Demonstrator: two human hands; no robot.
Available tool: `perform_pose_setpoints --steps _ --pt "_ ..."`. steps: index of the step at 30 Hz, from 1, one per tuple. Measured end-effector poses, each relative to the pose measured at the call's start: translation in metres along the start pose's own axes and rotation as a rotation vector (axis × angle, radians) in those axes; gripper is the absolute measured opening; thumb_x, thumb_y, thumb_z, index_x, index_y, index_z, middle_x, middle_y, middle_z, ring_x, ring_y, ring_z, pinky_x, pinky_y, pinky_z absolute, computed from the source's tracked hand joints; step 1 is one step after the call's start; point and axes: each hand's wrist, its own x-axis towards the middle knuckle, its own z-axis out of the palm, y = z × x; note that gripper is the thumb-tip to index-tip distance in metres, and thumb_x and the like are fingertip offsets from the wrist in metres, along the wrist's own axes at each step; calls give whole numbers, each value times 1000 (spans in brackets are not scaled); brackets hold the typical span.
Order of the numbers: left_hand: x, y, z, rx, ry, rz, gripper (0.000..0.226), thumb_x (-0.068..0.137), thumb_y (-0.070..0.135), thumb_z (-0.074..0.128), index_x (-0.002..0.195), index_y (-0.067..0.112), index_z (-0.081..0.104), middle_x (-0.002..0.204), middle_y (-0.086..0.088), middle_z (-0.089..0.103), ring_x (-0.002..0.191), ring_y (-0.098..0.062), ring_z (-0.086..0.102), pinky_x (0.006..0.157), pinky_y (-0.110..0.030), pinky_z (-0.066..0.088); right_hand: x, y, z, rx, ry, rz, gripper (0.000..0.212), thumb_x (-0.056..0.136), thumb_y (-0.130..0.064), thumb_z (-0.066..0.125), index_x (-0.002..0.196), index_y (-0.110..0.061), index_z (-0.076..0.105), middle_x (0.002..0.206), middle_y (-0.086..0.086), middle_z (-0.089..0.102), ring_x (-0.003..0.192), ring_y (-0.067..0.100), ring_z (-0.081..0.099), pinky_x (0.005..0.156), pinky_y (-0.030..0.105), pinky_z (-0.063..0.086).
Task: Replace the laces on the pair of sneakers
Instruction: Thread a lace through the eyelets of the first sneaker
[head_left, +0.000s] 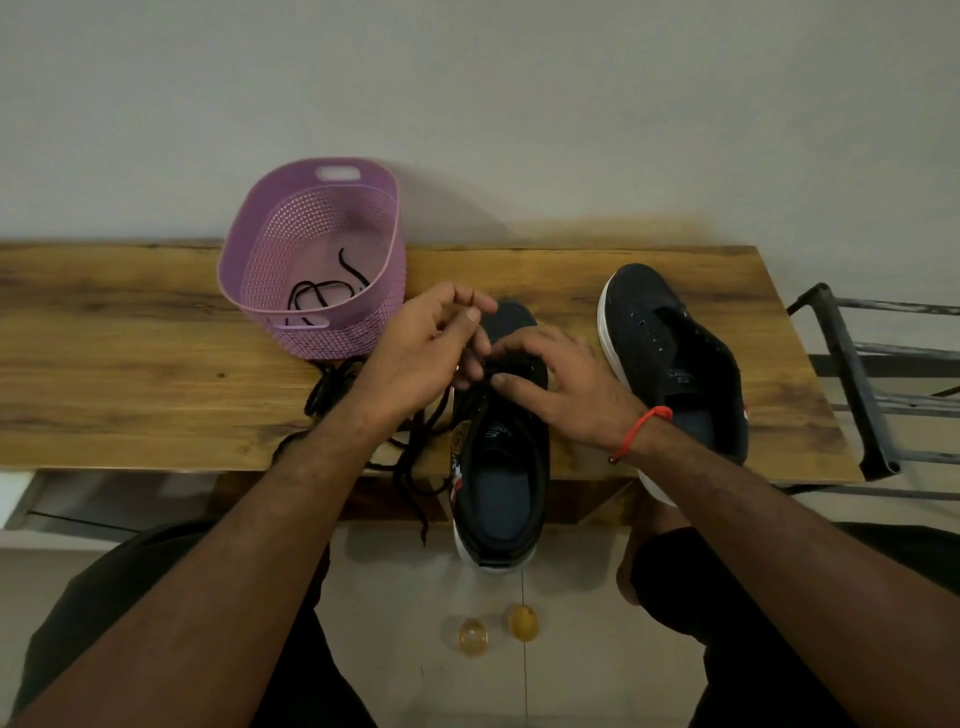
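Note:
A dark sneaker (501, 478) lies in the middle of the wooden table (130, 374), its heel hanging over the front edge. A black lace (415, 447) trails from its eyelets to the left and down past the table edge. My left hand (426, 353) pinches the lace end over the toe area. My right hand (561, 384) rests on the sneaker's eyelet area with spread fingers, thumb against the lace. A second dark sneaker (675, 358) with bare eyelets lies to the right.
A purple perforated basket (270, 249) with a black lace (322, 296) inside stands at the back left by the wall. A dark metal frame (852, 395) is off the table's right end. Two amber round objects (496, 629) lie on the floor between my knees.

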Motion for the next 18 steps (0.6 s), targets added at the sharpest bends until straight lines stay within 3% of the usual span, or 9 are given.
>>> perform_pose_setpoints --steps 3,6,9,12,14,18 --pt "0 -16 -4 521 26 -114 15 103 26 55 116 27 61 102 6 64 87 -6 61 67 -20 46 -2 2 3 -46 0 20 33 94 -41 59 126 -43 54 137 -12 49 132 21 38 111 53 32" --pt "-4 -23 -4 693 -147 -340 9 97 36 64 100 28 62 98 4 64 92 -14 62 81 -37 55 -3 2 3 -18 13 39 36 94 -37 61 128 -43 53 138 -12 48 131 21 37 111 54 32" --pt "-4 -22 -3 801 -89 -261 14 99 38 59 87 32 55 88 8 61 91 -15 60 90 -44 50 -3 -1 2 -6 -2 44 41 93 -30 60 132 -41 51 139 -11 47 131 21 36 111 54 31" --pt "-2 -14 -5 465 18 -107 6 99 32 59 96 33 54 84 8 68 83 -11 65 87 -43 52 -4 -3 1 4 -15 43 49 93 -26 57 139 -39 47 143 -9 47 133 22 35 112 55 30" --pt "-3 -3 -4 139 -49 5 10 98 23 64 105 28 58 79 4 71 77 -12 70 79 -38 57 -4 -6 0 44 -29 36 49 93 -26 58 140 -36 47 143 -7 48 133 24 37 111 55 32" --pt "-7 8 2 5 -136 129 14 99 25 64 112 20 62 75 2 68 65 -12 65 65 -29 57 -3 -8 0 106 1 -65 21 96 -33 61 113 -24 67 119 -5 63 114 15 56 100 42 45"
